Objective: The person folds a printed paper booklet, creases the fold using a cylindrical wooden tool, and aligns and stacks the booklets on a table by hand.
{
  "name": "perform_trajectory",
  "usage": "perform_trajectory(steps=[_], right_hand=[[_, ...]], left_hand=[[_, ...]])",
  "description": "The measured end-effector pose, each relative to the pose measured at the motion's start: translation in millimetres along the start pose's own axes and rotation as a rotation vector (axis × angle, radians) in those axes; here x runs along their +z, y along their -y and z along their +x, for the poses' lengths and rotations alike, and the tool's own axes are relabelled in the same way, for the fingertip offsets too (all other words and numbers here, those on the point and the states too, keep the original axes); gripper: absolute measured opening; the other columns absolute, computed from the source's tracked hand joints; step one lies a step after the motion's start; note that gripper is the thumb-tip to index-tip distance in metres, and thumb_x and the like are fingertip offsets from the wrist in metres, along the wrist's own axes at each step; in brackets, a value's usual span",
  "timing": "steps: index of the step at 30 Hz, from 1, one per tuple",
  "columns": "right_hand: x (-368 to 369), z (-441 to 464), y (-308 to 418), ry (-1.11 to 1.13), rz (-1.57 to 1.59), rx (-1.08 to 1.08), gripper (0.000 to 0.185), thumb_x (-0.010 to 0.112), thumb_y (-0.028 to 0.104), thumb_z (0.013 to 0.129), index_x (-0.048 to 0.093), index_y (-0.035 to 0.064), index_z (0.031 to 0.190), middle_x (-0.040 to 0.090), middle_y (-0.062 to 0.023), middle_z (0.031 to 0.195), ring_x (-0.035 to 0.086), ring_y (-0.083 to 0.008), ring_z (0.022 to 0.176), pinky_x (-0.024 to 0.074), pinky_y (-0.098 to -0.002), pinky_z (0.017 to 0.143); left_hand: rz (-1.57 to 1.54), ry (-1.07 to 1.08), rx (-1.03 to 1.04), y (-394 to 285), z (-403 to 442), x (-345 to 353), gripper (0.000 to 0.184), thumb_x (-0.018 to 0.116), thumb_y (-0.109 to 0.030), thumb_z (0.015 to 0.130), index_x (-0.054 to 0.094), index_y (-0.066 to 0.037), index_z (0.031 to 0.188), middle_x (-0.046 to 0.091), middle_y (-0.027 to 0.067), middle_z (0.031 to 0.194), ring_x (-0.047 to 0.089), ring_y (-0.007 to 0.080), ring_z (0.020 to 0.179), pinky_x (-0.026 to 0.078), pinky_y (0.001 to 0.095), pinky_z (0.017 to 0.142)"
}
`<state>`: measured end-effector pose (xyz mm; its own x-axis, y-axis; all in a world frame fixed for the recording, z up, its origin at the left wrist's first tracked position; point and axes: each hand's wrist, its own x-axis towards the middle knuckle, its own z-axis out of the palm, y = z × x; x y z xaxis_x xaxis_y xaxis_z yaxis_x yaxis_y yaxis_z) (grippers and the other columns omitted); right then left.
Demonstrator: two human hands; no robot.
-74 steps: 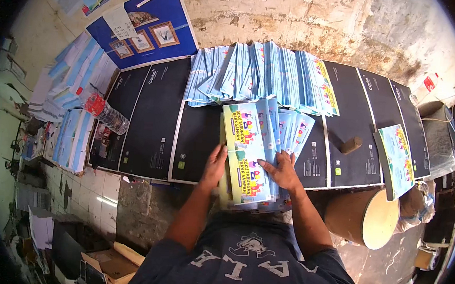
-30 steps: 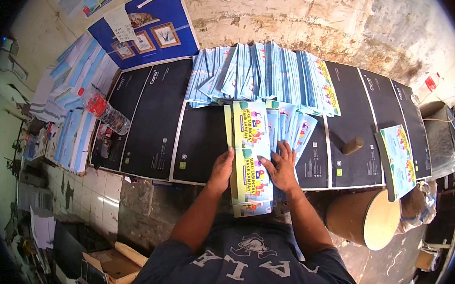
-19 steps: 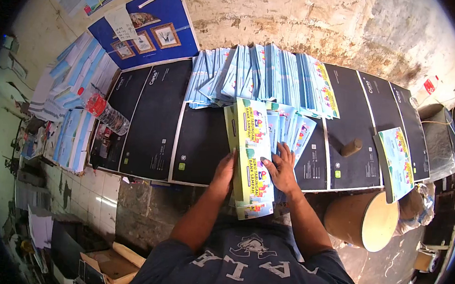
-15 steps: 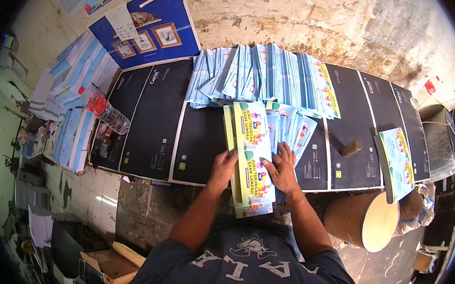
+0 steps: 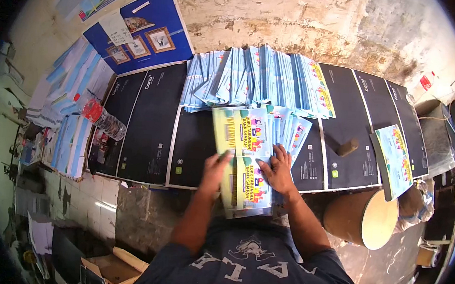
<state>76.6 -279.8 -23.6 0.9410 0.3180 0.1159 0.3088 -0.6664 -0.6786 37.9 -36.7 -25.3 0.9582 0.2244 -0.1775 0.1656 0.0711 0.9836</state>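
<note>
Left hand [image 5: 215,170] blurred at left edge of printed covers [image 5: 246,171], can't tell grip; right hand [image 5: 279,171] spread, thumb on them. Covers overhang black table [image 5: 198,140]. Bottle [image 5: 93,112], open cardboard box [image 5: 130,259]: contents unclear.

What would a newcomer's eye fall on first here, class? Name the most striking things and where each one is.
First, probably, the bright printed covers at the table's near edge, between the blurred left hand and the right hand, whose fingers are spread. Just beyond, a long row of light-blue booklets lies across the black tabletop. At the far left, a deep-blue panel leans against the wall.
</note>
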Motion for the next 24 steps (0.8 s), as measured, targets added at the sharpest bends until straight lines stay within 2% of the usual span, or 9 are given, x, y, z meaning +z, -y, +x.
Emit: perform_trajectory(steps=[4,6,8,12,16,18,20,22,24], right_hand=[[4.9,0.6,-4.4,-0.048,-0.01,-0.041,0.05,0.063,0.046,0.095,0.069,-0.0038,0.101,0.041,-0.0212,0.152,0.023,-0.0408,0.148,0.0121,-0.0603,0.119],[-0.5,-1.9,4.8,0.007,-0.052,-0.029,0.052,0.061,0.047,0.096,0.069,-0.0038,0.107,0.04,-0.0216,0.153,0.022,-0.0407,0.148,0.0112,-0.0604,0.119],[-3.0,-1.8,11.9,-0.015,-0.067,0.003,0.059,0.059,0.052,0.096,0.069,-0.0043,0.113,0.039,-0.0218,0.153,0.022,-0.0407,0.149,0.0102,-0.0604,0.119],[-3.7,-2.2,14.9,0.003,-0.102,0.007,0.07,0.061,0.06,0.091,0.068,-0.0056,0.115,0.039,-0.0246,0.152,0.021,-0.0409,0.149,0.0096,-0.0612,0.119],[-0.6,-0.2,8.2,-0.001,-0.053,0.004,0.067,0.063,0.058,0.091,0.069,-0.0055,0.112,0.04,-0.025,0.152,0.021,-0.0416,0.149,0.0102,-0.0614,0.119],[1.8,-1.6,4.5,0.023,-0.056,0.016,0.062,0.065,0.054,0.091,0.07,-0.0051,0.111,0.039,-0.0242,0.152,0.022,-0.0414,0.149,0.0105,-0.0608,0.119],[4.8,-1.3,-4.2,-0.037,0.006,-0.029,0.057,0.067,0.049,0.09,0.07,-0.0049,0.11,0.039,-0.0238,0.153,0.022,-0.0412,0.148,0.0109,-0.0601,0.119],[0.2,-2.5,0.5,-0.007,-0.026,-0.023,0.055,0.069,0.046,0.089,0.069,-0.0043,0.111,0.039,-0.023,0.153,0.022,-0.0409,0.148,0.0113,-0.0594,0.119],[2.4,-3.0,4.3,-0.031,-0.088,-0.031,0.056,0.069,0.047,0.089,0.068,-0.0033,0.114,0.04,-0.0228,0.152,0.022,-0.0407,0.148,0.0114,-0.0597,0.119]], left_hand=[[-0.497,-0.001,-0.046,-48.3,-15.9,-53.4,0.037,0.064,-0.031,0.099,0.067,0.002,0.115,0.072,0.0112,0.104,0.071,0.0191,0.083,0.059,0.033,0.074],[-0.462,0.027,-0.051,-34.3,-10.1,-57.2,0.036,0.066,-0.028,0.098,0.066,0.002,0.118,0.071,0.0108,0.106,0.07,0.0177,0.083,0.058,0.0318,0.074],[-0.059,0.012,-0.071,-20.1,-1.5,-20.5,0.029,0.071,-0.026,0.094,0.071,-0.001,0.109,0.073,0.0039,0.096,0.067,0.0094,0.086,0.053,0.0264,0.076],[-0.188,0.03,-0.039,3.7,4.2,33.1,0.024,0.077,-0.016,0.09,0.072,-0.001,0.108,0.073,0.0035,0.096,0.065,0.0079,0.083,0.052,0.0259,0.075],[-0.316,0.037,-0.081,-5.8,-0.9,16.5,0.023,0.074,-0.019,0.093,0.071,-0.001,0.107,0.072,0.0027,0.094,0.065,0.0081,0.08,0.052,0.0258,0.073],[-0.255,0.014,-0.031,-7.6,-2.2,-13.2,0.027,0.069,-0.021,0.096,0.069,-0.001,0.113,0.072,0.0045,0.099,0.067,0.0123,0.083,0.054,0.0289,0.075],[-0.282,-0.085,-0.185,-30.9,-5.6,-42.9,0.027,0.064,-0.023,0.098,0.069,-0.001,0.112,0.072,0.0097,0.1,0.071,0.0182,0.079,0.059,0.032,0.07],[-0.554,0.001,-0.131,-62.1,-15.8,-51.5,0.029,0.062,-0.025,0.099,0.069,0.0,0.111,0.073,0.0121,0.097,0.072,0.0209,0.077,0.06,0.0336,0.068],[-0.186,0.056,-0.085,-34.2,-4.1,-50.7,0.031,0.064,-0.029,0.098,0.07,0.0,0.11,0.073,0.0097,0.094,0.071,0.0165,0.079,0.058,0.0322,0.072]])
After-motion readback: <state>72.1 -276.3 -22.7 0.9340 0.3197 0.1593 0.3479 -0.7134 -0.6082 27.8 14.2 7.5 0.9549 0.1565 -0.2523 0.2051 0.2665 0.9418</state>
